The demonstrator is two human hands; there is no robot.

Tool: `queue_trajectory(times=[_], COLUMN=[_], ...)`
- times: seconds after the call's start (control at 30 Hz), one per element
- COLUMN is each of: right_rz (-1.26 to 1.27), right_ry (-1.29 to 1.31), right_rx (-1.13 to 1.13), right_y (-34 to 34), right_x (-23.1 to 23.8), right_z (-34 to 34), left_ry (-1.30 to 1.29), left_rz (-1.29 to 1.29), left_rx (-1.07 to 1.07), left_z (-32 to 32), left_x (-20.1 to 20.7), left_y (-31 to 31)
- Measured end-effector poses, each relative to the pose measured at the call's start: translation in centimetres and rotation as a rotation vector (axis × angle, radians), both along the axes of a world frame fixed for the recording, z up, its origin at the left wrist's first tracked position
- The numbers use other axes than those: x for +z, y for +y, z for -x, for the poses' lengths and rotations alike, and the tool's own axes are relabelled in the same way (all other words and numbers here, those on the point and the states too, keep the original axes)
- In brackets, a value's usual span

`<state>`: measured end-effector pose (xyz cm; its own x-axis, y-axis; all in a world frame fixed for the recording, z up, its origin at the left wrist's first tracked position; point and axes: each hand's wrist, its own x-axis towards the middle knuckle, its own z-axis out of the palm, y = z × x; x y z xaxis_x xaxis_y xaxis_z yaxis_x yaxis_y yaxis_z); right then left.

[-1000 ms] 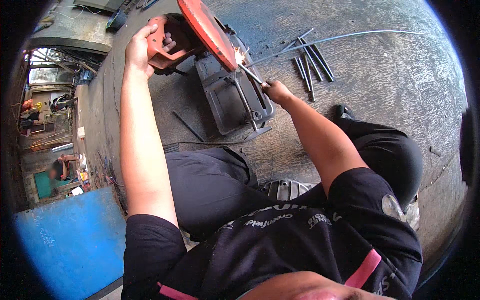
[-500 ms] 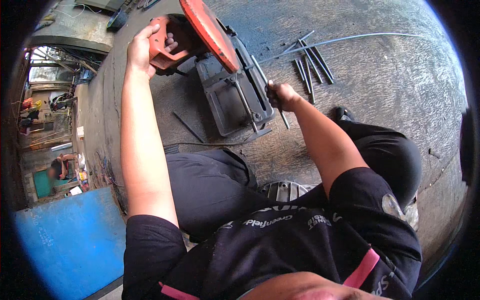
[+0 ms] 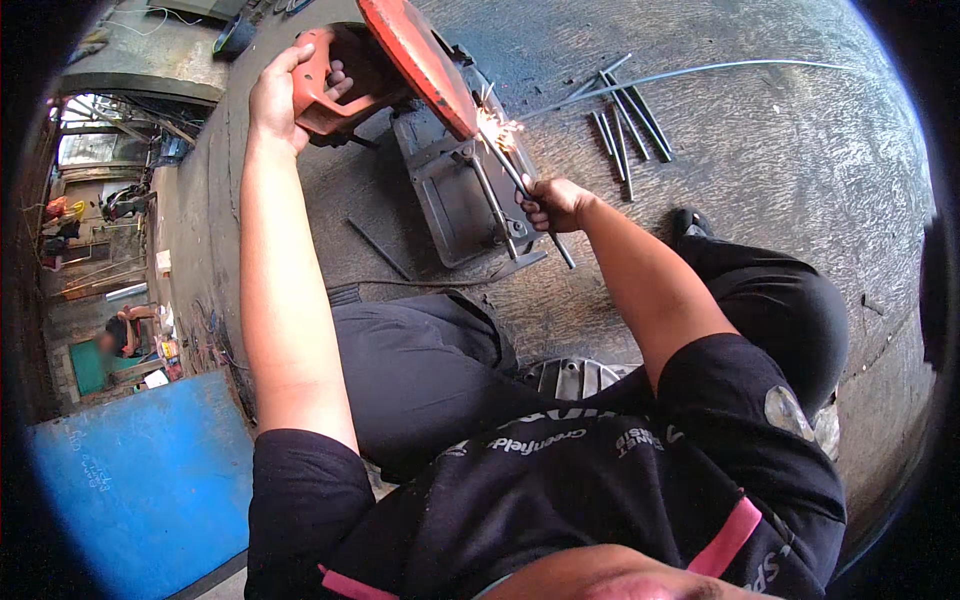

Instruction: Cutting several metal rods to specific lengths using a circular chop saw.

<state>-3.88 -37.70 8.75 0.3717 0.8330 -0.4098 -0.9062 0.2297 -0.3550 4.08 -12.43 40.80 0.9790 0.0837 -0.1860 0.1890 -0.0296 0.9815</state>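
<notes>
My left hand point(image 3: 279, 100) is wrapped round the orange handle of a chop saw point(image 3: 432, 75), with its orange disc guard tilted over the grey base point(image 3: 450, 215). Bright sparks point(image 3: 498, 130) spray where the guard's lower end meets the metal. In my right hand point(image 3: 556, 203), closed fingers grip a thin metal rod point(image 3: 563, 250) slanting across the saw base, its far part up among the sparks. The cutting disc itself is hidden by the guard.
Several short cut rods point(image 3: 622, 140) lie on the floor right of the saw, beside a long thin strip point(image 3: 720, 66). Another rod point(image 3: 378, 248) lies to its left. A cable point(image 3: 430, 282) runs before my knees. A blue board point(image 3: 150, 480) and another person point(image 3: 125, 335) are at left.
Sparks have appeared at the guard's lower end. My right hand has shifted slightly left and down along with the rod, while my left hand stays on the saw handle, a little lower.
</notes>
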Motion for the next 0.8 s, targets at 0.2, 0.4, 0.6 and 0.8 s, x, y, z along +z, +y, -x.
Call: queue_trajectory(times=[0.2, 0.4, 0.6, 0.8], right_rz=[0.158, 0.199, 0.393, 0.397], right_ry=[-0.141, -0.214, -0.284, -0.394], right_rx=[-0.054, -0.132, -0.182, -0.205], right_y=[-0.1, 0.2, 0.4, 0.1], right_x=[-0.8, -2.2, -0.8, -1.9], right_z=[-0.4, -0.8, -1.1, -1.7], left_ry=[0.009, 0.013, 0.004, -0.003], left_rz=[-0.023, -0.03, -0.061, -0.069], left_rx=[0.039, 0.02, 0.055, 0.023], left_z=[0.3, 0.2, 0.4, 0.1], left_x=[-0.1, 0.1, 0.0, -0.2], left_y=[-0.7, -0.4, -0.5, -0.1])
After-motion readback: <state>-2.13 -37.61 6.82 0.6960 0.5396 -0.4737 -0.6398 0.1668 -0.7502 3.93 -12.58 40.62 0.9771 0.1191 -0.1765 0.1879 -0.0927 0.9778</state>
